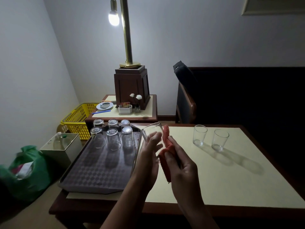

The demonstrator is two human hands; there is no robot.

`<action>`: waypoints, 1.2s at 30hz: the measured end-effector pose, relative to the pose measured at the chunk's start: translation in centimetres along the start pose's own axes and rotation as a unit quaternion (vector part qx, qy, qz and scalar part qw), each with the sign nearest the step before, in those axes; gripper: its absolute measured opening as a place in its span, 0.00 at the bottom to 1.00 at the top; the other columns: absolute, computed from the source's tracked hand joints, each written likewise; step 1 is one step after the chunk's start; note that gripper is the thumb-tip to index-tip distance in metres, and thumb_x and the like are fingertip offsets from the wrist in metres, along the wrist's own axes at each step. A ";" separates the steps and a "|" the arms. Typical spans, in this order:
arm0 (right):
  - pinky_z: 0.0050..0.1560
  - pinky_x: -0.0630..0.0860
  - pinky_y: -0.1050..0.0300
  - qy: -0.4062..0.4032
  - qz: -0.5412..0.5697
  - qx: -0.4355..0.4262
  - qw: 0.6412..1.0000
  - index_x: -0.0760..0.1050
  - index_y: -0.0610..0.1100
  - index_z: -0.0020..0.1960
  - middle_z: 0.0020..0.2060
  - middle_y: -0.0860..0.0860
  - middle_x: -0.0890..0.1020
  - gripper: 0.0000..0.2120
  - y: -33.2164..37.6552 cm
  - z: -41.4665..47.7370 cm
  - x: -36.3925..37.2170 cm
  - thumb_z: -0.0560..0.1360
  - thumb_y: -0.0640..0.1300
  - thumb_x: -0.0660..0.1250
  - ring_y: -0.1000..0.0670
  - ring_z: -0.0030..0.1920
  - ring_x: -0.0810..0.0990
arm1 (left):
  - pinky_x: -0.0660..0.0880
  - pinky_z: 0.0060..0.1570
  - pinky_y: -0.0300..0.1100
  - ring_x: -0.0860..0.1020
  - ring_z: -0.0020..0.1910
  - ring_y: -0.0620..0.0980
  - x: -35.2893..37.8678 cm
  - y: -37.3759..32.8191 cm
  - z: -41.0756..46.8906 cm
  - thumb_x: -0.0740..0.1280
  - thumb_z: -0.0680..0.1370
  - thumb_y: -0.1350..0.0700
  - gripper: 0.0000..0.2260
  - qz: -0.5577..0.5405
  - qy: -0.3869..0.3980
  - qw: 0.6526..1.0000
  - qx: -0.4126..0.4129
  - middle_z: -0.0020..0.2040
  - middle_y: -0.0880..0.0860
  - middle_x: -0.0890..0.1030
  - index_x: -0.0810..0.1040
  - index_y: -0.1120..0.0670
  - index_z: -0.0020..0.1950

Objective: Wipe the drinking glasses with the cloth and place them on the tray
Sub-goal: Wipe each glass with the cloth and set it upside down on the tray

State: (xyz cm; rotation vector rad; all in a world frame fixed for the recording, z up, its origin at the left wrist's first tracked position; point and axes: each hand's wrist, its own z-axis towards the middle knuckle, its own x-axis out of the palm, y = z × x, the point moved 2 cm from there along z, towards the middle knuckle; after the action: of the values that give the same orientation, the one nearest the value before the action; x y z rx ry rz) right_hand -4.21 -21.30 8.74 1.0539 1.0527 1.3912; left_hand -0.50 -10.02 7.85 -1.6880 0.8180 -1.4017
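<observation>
Glass tumbler (152, 129): light, fragile, slick; left fingers (155, 138) clamped round its wall, right fingers (175, 146) pinched the red cloth (166, 141).

- Dark rectangular patterned tray (99, 171) on the cream-topped wooden table's (222, 187) left part.
- Six clear upturned glasses (113, 139) in two rows at its far end.
- Two clear upright glasses (200, 135) side by side on the table's right.

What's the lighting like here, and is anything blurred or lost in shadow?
Head view: one bare bulb glares white, leaving the room dim; the two upright glasses throw long shadows rightward across the table; the green bag is smeared; the sofa is nearly black.
</observation>
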 end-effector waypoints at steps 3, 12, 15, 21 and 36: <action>0.59 0.78 0.69 0.009 -0.021 -0.016 1.000 0.75 0.62 0.70 0.65 0.67 0.80 0.22 -0.7 -1.0 0.2 0.77 0.50 0.69 0.66 0.65 0.78 | 0.77 0.55 0.54 0.82 0.50 0.62 -0.1 -1.2 0.2 0.70 0.79 0.43 0.20 -0.031 -0.014 0.999 -0.014 0.49 0.63 0.83 0.84 0.58 0.57; 0.64 0.81 0.54 -0.021 0.033 0.008 0.999 0.78 0.58 0.70 0.60 0.58 0.86 0.19 -0.8 0.8 -0.8 0.82 0.41 0.66 0.56 0.61 0.83 | 0.69 0.54 0.50 0.74 0.53 0.56 -0.3 -0.6 -0.5 0.63 0.82 0.40 0.26 -0.022 -0.045 0.998 -0.043 0.52 0.58 0.76 0.78 0.59 0.67; 0.61 0.83 0.46 -0.010 -0.006 -0.007 1.000 0.74 0.61 0.72 0.62 0.55 0.85 0.21 -0.9 0.6 -0.5 0.81 0.49 0.67 0.49 0.62 0.84 | 0.70 0.48 0.49 0.76 0.46 0.54 0.0 -0.9 -0.7 0.58 0.83 0.42 0.24 -0.043 -0.018 0.997 -0.069 0.45 0.56 0.79 0.74 0.57 0.72; 0.58 0.84 0.45 0.016 -0.019 -0.025 0.999 0.77 0.62 0.69 0.60 0.56 0.85 0.24 -1.8 0.4 -1.4 0.74 0.54 0.71 0.48 0.60 0.85 | 0.71 0.69 0.58 0.78 0.61 0.59 -0.1 -0.5 -0.3 0.64 0.80 0.38 0.30 -0.110 -0.028 0.987 -0.115 0.60 0.61 0.79 0.67 0.56 0.75; 0.48 0.87 0.52 -0.033 -0.212 -0.140 0.967 0.79 0.51 0.65 0.60 0.55 0.85 0.23 -2.7 1.1 -2.4 0.72 0.42 0.79 0.54 0.57 0.85 | 0.75 0.64 0.56 0.82 0.58 0.61 0.3 -0.6 -1.6 0.62 0.82 0.39 0.28 -0.047 -0.064 0.992 -0.101 0.67 0.68 0.78 0.73 0.60 0.71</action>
State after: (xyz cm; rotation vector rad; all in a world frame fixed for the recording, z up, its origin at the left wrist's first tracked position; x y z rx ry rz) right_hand -2.36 -23.48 6.24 0.6171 0.9335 1.1066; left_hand -1.99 -10.19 8.63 -1.9723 0.8397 -1.2929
